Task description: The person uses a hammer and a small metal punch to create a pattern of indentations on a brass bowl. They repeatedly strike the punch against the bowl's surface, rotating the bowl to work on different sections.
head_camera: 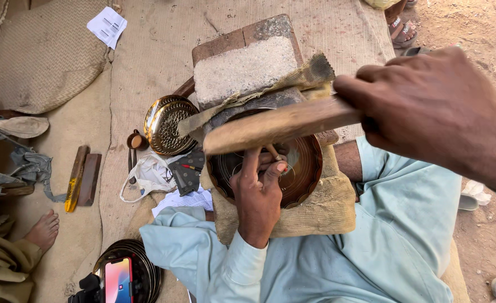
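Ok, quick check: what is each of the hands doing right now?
Left hand: closed on a small punch tool, its tip on the round metal plate.
Right hand: closed around a wooden mallet, raised above the plate.

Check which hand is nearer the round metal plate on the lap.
Left. The left hand rests on the round metal plate, pinching a small tool. The right hand is raised above it, gripping a wooden mallet.

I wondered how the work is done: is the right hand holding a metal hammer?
No, the right hand grips a flat wooden stick raised above the round metal plate, while the left hand holds a small punch.
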